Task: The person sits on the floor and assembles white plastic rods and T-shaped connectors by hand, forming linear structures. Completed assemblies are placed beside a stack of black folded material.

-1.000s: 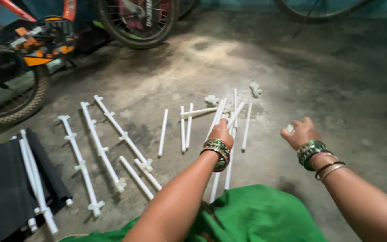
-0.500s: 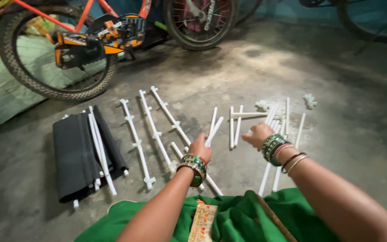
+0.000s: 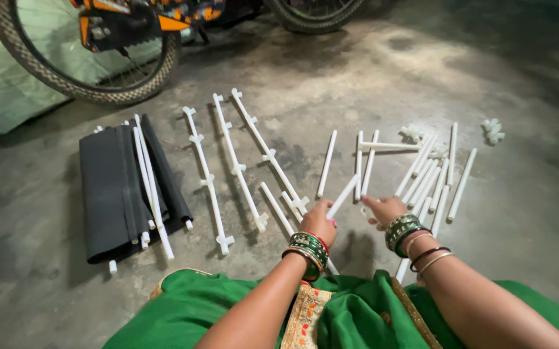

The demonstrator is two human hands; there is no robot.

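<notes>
White plastic tube [image 3: 344, 196] gripped in left hand [image 3: 319, 222]; right hand [image 3: 384, 210] at its 3 o'clock, fingers curled, grasp unclear.

Both forearms are bare. The left hand [image 3: 319, 220] has a stack of green, gold and red bangles at the wrist. The right hand [image 3: 383, 210] has green and gold bangles, then a pink, a black and a thin gold one. A green garment with a gold-and-orange embroidered border covers the lap.
</notes>
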